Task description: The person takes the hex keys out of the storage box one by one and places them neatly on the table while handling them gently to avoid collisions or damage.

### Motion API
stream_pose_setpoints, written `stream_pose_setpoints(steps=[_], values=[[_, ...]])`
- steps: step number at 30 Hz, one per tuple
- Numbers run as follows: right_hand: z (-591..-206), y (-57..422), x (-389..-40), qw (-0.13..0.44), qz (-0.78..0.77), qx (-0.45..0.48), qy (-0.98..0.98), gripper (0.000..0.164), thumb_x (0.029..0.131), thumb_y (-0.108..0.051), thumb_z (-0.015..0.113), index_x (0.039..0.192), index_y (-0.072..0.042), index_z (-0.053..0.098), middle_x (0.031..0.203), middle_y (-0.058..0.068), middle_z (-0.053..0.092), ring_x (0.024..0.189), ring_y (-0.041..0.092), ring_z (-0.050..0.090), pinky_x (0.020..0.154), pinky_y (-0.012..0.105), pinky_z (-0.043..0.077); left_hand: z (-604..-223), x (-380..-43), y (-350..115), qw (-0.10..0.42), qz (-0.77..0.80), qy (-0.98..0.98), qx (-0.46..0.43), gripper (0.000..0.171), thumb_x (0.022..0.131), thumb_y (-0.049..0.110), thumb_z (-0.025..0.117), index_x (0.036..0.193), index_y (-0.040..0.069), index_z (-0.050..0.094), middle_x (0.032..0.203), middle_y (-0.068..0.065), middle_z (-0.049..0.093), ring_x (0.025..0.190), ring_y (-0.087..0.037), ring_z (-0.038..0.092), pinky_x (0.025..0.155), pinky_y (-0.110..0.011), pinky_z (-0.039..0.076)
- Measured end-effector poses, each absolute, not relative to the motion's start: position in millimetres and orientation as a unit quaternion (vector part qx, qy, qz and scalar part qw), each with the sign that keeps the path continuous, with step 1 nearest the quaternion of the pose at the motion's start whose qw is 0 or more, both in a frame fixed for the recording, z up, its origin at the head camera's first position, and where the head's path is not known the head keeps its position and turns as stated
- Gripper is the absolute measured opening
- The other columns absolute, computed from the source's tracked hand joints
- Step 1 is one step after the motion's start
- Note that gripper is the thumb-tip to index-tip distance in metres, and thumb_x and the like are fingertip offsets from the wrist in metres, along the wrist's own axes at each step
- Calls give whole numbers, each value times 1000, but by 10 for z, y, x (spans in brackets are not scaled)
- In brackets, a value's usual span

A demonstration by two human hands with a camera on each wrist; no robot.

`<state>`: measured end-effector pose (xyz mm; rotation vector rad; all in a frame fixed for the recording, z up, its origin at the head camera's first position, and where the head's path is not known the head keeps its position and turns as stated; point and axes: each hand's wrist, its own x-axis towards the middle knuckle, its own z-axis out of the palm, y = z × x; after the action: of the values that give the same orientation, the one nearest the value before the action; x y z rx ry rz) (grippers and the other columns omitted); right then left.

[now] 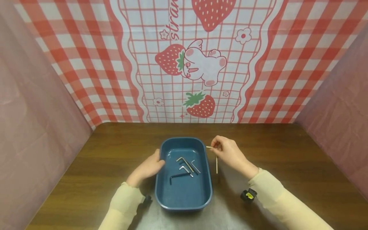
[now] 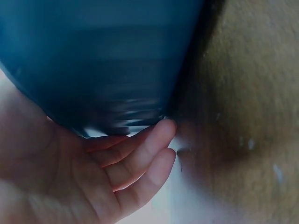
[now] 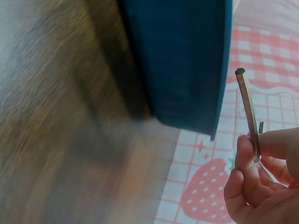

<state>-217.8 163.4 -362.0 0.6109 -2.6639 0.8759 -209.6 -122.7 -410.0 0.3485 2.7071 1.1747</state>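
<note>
A deep blue plastic tray point(image 1: 184, 196) stands on the table, with several L-shaped hex keys lying loose inside: a black one point(image 1: 179, 175), a brass-coloured one point(image 1: 187, 163) and silver ones among them. At its left side my left hand point(image 1: 149, 165) grips the wall, thumb over the rim; the left wrist view shows its fingers point(image 2: 156, 140) against the outside near the bottom. Just right of the tray, my right hand point(image 1: 230, 153) pinches a pale brass-coloured hex key point(image 3: 247, 100) between thumb and fingers, above the table. One of its arms point(image 1: 217, 165) hangs downward.
The brown wooden table point(image 1: 95, 166) extends on both sides of the tray. Behind it hangs a red-and-white checked cloth point(image 1: 172, 105) with strawberries, and pink cloth point(image 1: 37, 121) closes off the sides. Each wrist wears a small black device.
</note>
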Motion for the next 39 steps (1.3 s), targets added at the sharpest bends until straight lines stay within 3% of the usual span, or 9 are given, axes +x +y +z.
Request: stream_pose_setpoints(steps=[21, 32, 39], values=[[-3845, 1874, -2272, 62, 286, 190, -937, 8, 72, -10, 63, 76, -12, 56, 65, -3, 53, 58, 10, 47, 50, 23, 40, -4099, -2110, -1224, 83, 404, 904, 118, 43, 83, 17, 42, 122, 0, 33, 113, -14, 45, 94, -24, 47, 82, -44, 39], [-4005, 1814, -2238, 69, 267, 243, -930, 11, 64, -8, 60, 66, -15, 52, 57, -9, 49, 51, 6, 44, 46, 24, 35, -4110, -2107, -1230, 85, 401, 905, 111, 42, 83, 16, 41, 121, -1, 32, 114, -15, 45, 95, -24, 47, 82, -43, 38], [-4092, 1784, -2273, 37, 244, 205, -947, 12, 64, -12, 64, 66, -17, 53, 58, -9, 49, 53, 7, 45, 49, 25, 37, -4110, -2107, -1224, 81, 390, 910, 115, 43, 84, 16, 41, 121, -3, 32, 113, -16, 46, 94, -24, 48, 81, -42, 39]])
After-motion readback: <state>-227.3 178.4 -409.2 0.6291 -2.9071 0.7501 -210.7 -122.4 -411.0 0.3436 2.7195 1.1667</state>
